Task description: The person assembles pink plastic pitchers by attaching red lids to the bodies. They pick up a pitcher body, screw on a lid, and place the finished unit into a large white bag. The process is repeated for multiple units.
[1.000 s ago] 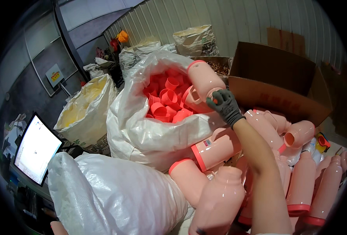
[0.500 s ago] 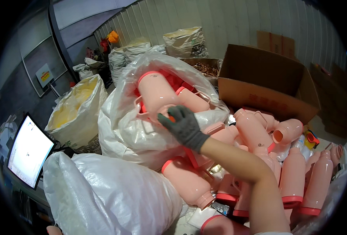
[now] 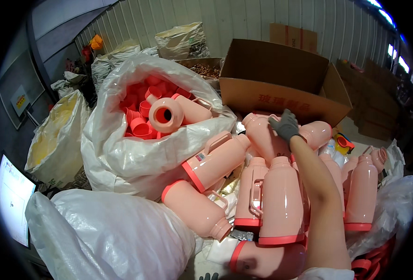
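Note:
My right hand [image 3: 285, 125], in a grey glove, reaches over a pink thermos flask [image 3: 262, 136] lying tilted near the cardboard box. Its thumb stands apart from its fingers, beside the flask's handle; a firm grip does not show. Of my left hand [image 3: 209, 276], only dark, spread fingertips rise at the lower edge. Two pink flasks lie in the big white sack, on red cup-shaped pieces [image 3: 141, 128]. One flask [image 3: 166, 115] turns its open mouth to me. Several more flasks stand or lie before the sack, including an upright flask [image 3: 281, 200] left of my forearm.
A large open cardboard box [image 3: 281, 95] stands behind the flasks. The open white sack [image 3: 122, 158] is at left centre, with a full white sack [image 3: 108, 233] in front. A lit monitor [image 3: 13, 200] stands far left. Clear plastic wrapping [image 3: 383, 212] lies at right.
My right hand has left the flask in the sack and moved right to the flasks by the box. The released flask now rests with its mouth toward me. The view has shifted right.

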`<state>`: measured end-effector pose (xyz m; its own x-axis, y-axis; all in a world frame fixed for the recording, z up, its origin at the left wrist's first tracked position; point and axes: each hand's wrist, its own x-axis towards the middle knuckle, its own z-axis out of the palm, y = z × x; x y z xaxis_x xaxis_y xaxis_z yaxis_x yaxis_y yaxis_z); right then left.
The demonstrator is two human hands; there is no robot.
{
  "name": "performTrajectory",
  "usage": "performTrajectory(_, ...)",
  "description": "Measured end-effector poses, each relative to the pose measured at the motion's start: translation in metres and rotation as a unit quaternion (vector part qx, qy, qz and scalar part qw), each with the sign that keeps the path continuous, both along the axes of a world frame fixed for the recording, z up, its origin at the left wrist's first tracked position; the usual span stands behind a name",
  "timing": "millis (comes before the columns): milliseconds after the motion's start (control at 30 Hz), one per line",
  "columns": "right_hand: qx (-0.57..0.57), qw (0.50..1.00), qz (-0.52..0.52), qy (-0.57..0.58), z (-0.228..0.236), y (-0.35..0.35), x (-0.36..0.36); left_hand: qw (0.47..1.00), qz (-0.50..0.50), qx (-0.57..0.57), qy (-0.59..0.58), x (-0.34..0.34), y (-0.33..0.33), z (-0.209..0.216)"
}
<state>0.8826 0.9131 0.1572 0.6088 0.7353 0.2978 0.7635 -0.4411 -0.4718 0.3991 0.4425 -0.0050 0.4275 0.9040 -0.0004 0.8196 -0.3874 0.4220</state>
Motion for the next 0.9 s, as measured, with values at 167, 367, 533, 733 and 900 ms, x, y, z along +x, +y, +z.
performTrajectory(167, 0.004, 0.991, 0.086, 0.106, -0.061, 0.004, 0.029, 1.000, 0.003, -0.006, -0.010, -0.004, -0.002, -0.007)
performTrajectory(367, 0.211, 0.959, 0.185, 0.048, 0.035, -0.005, -0.041, 0.992, 0.041, -0.064, -0.106, -0.006, 0.003, 0.009)
performTrajectory(533, 0.280, 0.774, 0.348, 0.449, 0.095, 0.031, -0.054, 0.982, 0.025, 0.056, -0.180, 0.008, 0.007, 0.013)
performTrajectory(733, -0.131, 0.984, -0.084, 0.086, -0.034, 0.052, 0.105, 0.998, -0.016, -0.016, -0.066, -0.013, 0.013, -0.011)
performTrajectory(900, 0.068, 0.920, -0.114, 0.369, -0.096, 0.040, 0.145, 0.999, -0.007, -0.031, -0.037, -0.015, 0.003, -0.008)
